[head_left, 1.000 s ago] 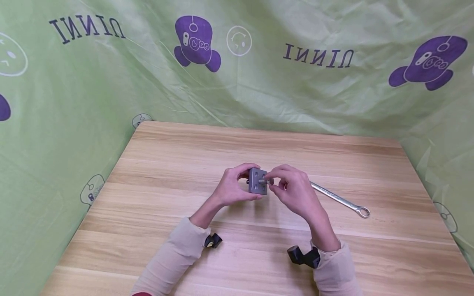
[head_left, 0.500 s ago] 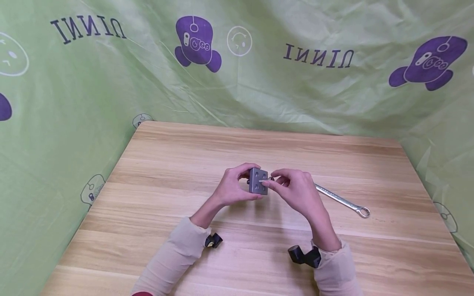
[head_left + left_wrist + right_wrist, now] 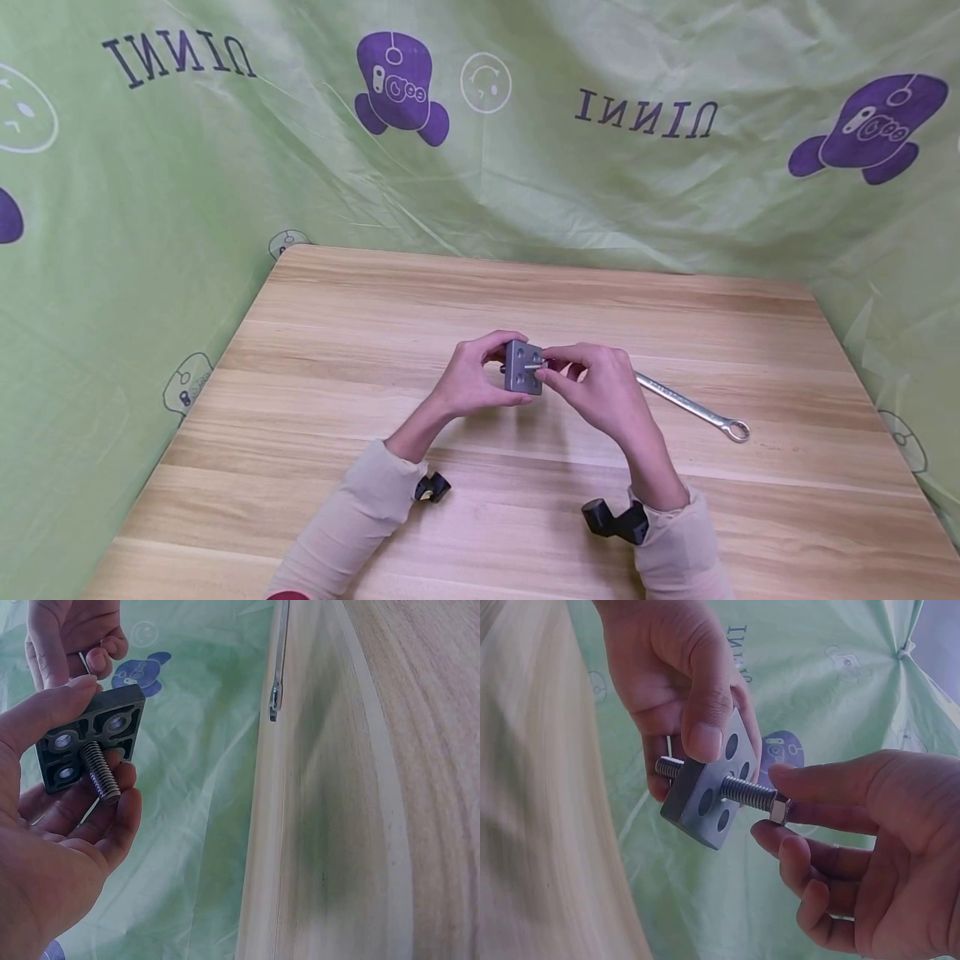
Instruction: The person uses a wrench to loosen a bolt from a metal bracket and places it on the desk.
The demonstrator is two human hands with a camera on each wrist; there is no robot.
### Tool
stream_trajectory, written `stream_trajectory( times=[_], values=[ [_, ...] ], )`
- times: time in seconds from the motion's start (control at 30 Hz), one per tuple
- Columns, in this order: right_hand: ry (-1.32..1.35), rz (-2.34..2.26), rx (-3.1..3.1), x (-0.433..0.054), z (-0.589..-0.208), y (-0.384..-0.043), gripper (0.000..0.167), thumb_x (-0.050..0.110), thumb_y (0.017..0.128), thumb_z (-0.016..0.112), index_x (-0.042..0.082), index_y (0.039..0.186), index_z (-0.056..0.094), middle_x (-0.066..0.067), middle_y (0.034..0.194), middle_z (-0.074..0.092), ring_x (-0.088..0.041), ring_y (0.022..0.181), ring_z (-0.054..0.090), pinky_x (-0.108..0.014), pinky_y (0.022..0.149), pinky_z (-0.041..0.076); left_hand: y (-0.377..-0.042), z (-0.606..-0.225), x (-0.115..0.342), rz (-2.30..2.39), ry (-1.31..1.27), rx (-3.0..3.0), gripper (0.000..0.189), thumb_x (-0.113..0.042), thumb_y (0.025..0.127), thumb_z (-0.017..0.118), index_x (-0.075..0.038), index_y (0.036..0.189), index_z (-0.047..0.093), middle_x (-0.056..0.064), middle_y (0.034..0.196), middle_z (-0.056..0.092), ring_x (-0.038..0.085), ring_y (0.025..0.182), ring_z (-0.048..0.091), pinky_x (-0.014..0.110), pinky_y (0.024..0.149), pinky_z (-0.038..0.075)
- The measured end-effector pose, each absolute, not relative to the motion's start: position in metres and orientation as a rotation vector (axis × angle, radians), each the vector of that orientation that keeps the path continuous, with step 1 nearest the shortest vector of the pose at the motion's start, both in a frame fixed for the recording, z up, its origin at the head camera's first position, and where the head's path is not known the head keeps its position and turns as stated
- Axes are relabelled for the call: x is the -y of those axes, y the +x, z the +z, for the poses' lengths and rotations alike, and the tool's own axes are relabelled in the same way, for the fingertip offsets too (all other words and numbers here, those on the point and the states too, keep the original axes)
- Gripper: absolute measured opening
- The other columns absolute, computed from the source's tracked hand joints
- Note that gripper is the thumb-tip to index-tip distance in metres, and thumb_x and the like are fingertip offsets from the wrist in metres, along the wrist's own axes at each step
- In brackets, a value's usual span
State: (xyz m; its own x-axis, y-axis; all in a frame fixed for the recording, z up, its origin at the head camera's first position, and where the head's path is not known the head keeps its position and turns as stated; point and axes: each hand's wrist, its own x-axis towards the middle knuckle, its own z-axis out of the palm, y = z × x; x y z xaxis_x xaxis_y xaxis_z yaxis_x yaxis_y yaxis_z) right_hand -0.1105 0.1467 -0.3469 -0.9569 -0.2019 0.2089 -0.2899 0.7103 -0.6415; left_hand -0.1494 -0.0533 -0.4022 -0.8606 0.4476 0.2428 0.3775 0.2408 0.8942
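My left hand (image 3: 476,379) grips a small square grey plate (image 3: 517,357) by its edges, thumb on one side and fingers on the other, above the table. The plate has round holes near its corners. A threaded hex bolt (image 3: 748,793) passes through its middle, with the shank (image 3: 99,771) sticking out of the ribbed back face. In the right wrist view, the bolt head (image 3: 779,809) stands well off the plate's flat face. My right hand (image 3: 600,383) has its thumb and forefinger around that head, the other fingers curled loosely below.
A long silver wrench (image 3: 686,404) lies on the wooden table (image 3: 360,308) to the right, partly behind my right hand, its ring end toward the near right. A green printed cloth (image 3: 570,192) hangs around the table's back and sides.
My right thumb and forefinger have shifted back and forth against each other at the bolt head, the thumb drawing back from the plate lately. My left hand and the plate stay in place.
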Motion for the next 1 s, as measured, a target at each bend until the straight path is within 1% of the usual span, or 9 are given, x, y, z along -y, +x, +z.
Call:
stream_trajectory(
  times=[0.13,0.33,0.47,0.57,0.7,0.83,0.93,1.0],
  values=[
    [0.464,1.067,2.743,-0.147,-0.3471,-0.1099,0.019,0.01,0.079,0.082,0.01,0.099,0.08,-0.006,0.085,0.077,-0.011,0.065,0.06,-0.019,0.051,0.04,-0.1496,-0.4018,0.0537,1.717,0.806,-2.423,0.07,-0.008,0.062,0.092,0.0,0.125,0.062,0.015,0.112,0.074,0.024,0.096,0.07,0.027,0.089,0.058],
    [0.531,1.066,2.691,-0.1464,-0.349,-0.1103,0.023,-0.002,0.075,0.082,0.008,0.095,0.08,-0.007,0.09,0.076,-0.011,0.065,0.06,-0.019,0.056,0.045,-0.1496,-0.4007,0.0544,1.711,0.8,-2.417,0.072,-0.007,0.062,0.092,0.0,0.126,0.062,0.016,0.112,0.074,0.026,0.097,0.07,0.026,0.09,0.057],
    [0.558,1.063,2.682,-0.1462,-0.3496,-0.1107,0.025,-0.007,0.074,0.08,0.008,0.094,0.079,-0.007,0.092,0.075,-0.012,0.067,0.06,-0.02,0.06,0.049,-0.1501,-0.401,0.0545,1.707,0.798,-2.414,0.072,-0.007,0.062,0.092,0.002,0.127,0.061,0.016,0.112,0.073,0.026,0.098,0.07,0.026,0.09,0.057],
    [0.579,1.066,2.689,-0.1469,-0.3494,-0.1106,0.025,-0.007,0.074,0.079,0.007,0.095,0.078,-0.008,0.094,0.075,-0.012,0.068,0.061,-0.021,0.061,0.05,-0.1501,-0.401,0.0544,1.714,0.799,-2.409,0.072,-0.007,0.062,0.092,0.002,0.127,0.061,0.016,0.113,0.073,0.026,0.099,0.07,0.027,0.091,0.057],
    [0.6,1.104,2.715,-0.1497,-0.3471,-0.1097,0.028,0.0,0.078,0.081,0.007,0.105,0.076,-0.01,0.1,0.075,-0.01,0.068,0.061,-0.02,0.06,0.048,-0.1499,-0.4015,0.0542,1.724,0.797,-2.405,0.071,-0.007,0.062,0.092,0.001,0.126,0.062,0.016,0.113,0.073,0.026,0.099,0.07,0.028,0.091,0.057],
    [0.512,1.153,2.771,-0.1515,-0.3454,-0.1099,0.036,0.015,0.083,0.081,0.006,0.117,0.071,-0.011,0.102,0.075,-0.01,0.068,0.063,-0.02,0.059,0.048,-0.1496,-0.4021,0.0542,1.726,0.785,-2.408,0.071,-0.007,0.063,0.092,-0.001,0.126,0.062,0.016,0.112,0.074,0.026,0.099,0.071,0.03,0.091,0.058],
    [0.397,1.159,2.837,-0.1509,-0.3443,-0.1107,0.038,0.024,0.084,0.08,0.006,0.116,0.071,-0.008,0.097,0.076,-0.011,0.069,0.065,-0.021,0.059,0.05,-0.1494,-0.402,0.0542,1.726,0.781,-2.408,0.071,-0.007,0.063,0.092,-0.001,0.126,0.062,0.016,0.112,0.073,0.026,0.098,0.071,0.034,0.091,0.058],
    [0.337,1.15,2.874,-0.1499,-0.3436,-0.1114,0.038,0.029,0.085,0.08,0.006,0.114,0.073,-0.007,0.092,0.076,-0.012,0.07,0.065,-0.022,0.059,0.051,-0.1494,-0.4016,0.0543,1.722,0.778,-2.409,0.072,-0.007,0.062,0.092,-0.001,0.127,0.062,0.016,0.112,0.073,0.027,0.098,0.071,0.034,0.091,0.058]
  ],
)
